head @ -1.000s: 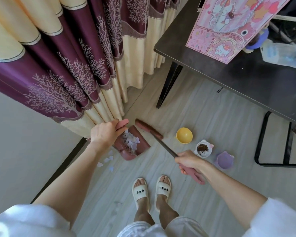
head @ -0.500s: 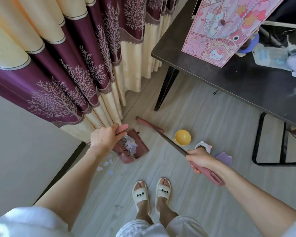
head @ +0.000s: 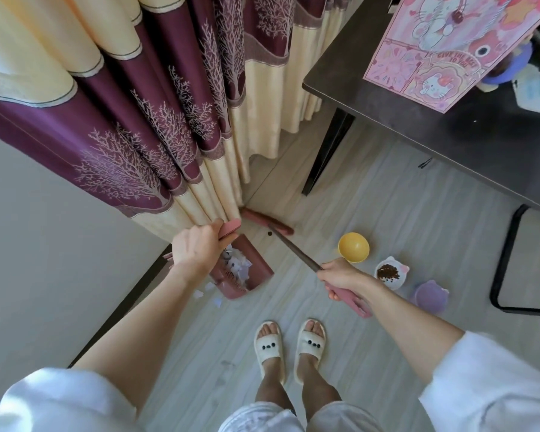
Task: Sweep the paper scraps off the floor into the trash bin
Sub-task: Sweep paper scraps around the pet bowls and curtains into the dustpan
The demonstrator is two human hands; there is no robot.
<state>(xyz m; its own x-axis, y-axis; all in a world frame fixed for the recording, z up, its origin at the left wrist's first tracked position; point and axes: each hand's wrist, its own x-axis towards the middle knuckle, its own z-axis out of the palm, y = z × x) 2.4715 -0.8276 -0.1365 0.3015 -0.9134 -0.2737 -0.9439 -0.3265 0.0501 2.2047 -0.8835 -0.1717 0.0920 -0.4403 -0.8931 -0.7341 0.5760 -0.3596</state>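
Paper scraps lie in the pink dustpan near the curtain, a few loose on the floor at its 7 o'clock. The left hand grips the dustpan's handle. The right hand grips the broom, its head at the dustpan's 1 o'clock.

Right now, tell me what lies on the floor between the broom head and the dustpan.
Head view: one small dark speck on bare floor between the broom head and the dustpan; no scraps there.
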